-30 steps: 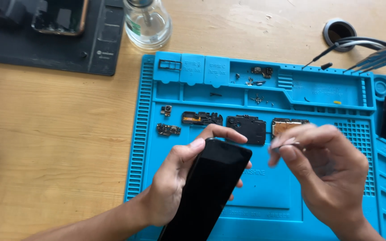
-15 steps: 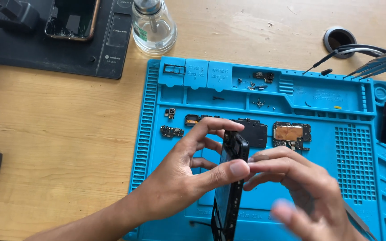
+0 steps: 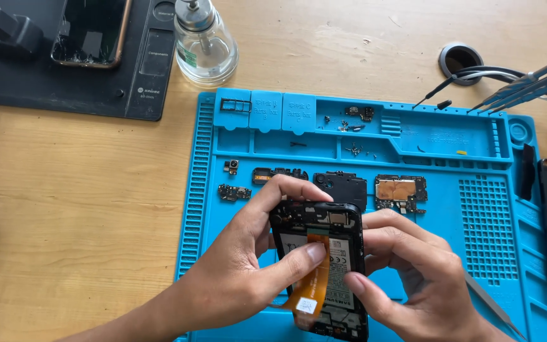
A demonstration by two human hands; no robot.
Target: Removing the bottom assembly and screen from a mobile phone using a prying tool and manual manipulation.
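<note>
An opened black phone (image 3: 324, 266) with its back off shows its battery and an orange flex cable (image 3: 314, 278). My left hand (image 3: 242, 272) grips its left edge, thumb pressing on the cable. My right hand (image 3: 413, 278) holds the phone's right edge, with a thin metal tweezer (image 3: 492, 304) tucked under its fingers. Both hands hover over the blue repair mat (image 3: 489, 253).
Small circuit boards and parts (image 3: 400, 189) lie across the mat, with screws in its upper trays. A glass solvent bottle (image 3: 205, 41) and a cracked phone (image 3: 90, 31) on a black pad sit at the back left. Tools (image 3: 527, 82) lie at the back right.
The phone has been turned over from its dark screen side, through an edge-on position, to its open inside facing up. Both hands now hold its edges.
</note>
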